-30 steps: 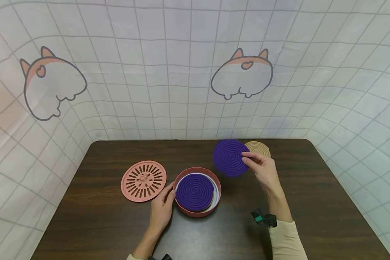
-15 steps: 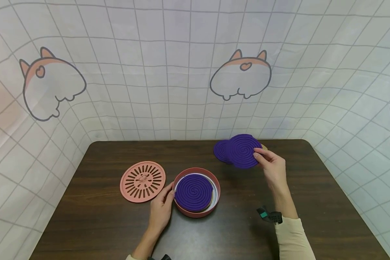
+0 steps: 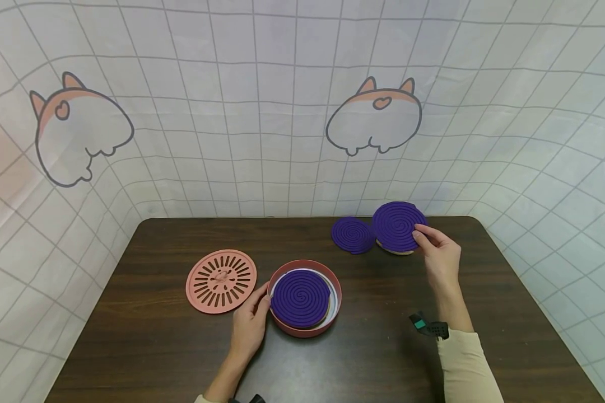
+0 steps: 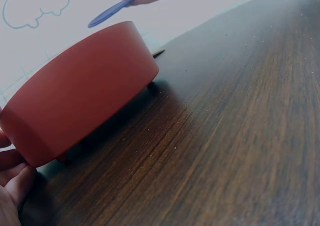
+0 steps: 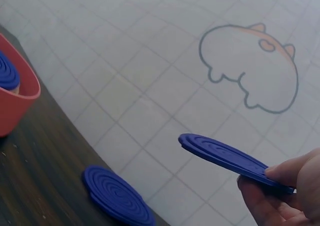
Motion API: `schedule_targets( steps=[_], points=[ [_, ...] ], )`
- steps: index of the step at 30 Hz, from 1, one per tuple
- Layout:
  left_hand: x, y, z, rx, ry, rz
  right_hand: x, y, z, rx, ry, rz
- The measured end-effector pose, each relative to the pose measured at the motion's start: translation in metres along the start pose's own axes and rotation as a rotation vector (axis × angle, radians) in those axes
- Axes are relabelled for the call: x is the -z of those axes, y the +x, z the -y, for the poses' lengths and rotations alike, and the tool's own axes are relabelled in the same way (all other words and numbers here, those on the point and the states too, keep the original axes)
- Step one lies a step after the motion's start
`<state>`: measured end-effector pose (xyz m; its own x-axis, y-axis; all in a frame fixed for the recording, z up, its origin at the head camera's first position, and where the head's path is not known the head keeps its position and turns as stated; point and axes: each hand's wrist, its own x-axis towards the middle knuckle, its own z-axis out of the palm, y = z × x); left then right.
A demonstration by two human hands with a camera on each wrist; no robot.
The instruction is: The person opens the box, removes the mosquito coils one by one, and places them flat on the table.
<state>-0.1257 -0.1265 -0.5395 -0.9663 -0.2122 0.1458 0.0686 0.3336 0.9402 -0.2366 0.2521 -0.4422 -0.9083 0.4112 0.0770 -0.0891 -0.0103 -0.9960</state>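
Note:
A purple spiral coaster [image 3: 398, 226] [image 5: 225, 158] is pinched at its edge by my right hand [image 3: 440, 258] [image 5: 285, 196], raised above the back right of the table. Beneath it shows the edge of a tan coaster [image 3: 402, 252]. Just left lies another purple coaster [image 3: 352, 235] [image 5: 119, 195] flat on the table. My left hand [image 3: 249, 324] [image 4: 12, 178] touches the left side of a red round container [image 3: 304, 333] [image 4: 85, 86], fingers along the wall and thumb near the rim. Inside the container sits a purple coaster [image 3: 301, 298] with a tan edge under it.
A pink slotted round lid [image 3: 222, 281] lies on the dark wooden table [image 3: 146, 313], left of the container. A white gridded cloth [image 3: 277, 112] with animal drawings rises behind the table's back edge.
My right hand has moved right with its purple coaster, now covering most of the tan one and uncovering the purple coaster on the table. My left hand has stayed at the container.

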Motion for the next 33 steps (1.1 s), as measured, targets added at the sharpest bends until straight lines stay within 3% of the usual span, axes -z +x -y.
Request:
schedule_targets(
  steps=[11,22,33],
  points=[
    [0.0,-0.001,0.001,0.0,-0.024,0.005,0.015,0.021,-0.005,0.013,0.115,-0.095],
    [0.001,-0.001,0.0,-0.006,-0.013,0.004,0.032,0.041,-0.016,-0.015,0.035,-0.152],
    [0.001,-0.001,0.001,-0.021,-0.004,-0.006,0.043,0.053,-0.032,-0.038,0.019,-0.226]
  ],
)
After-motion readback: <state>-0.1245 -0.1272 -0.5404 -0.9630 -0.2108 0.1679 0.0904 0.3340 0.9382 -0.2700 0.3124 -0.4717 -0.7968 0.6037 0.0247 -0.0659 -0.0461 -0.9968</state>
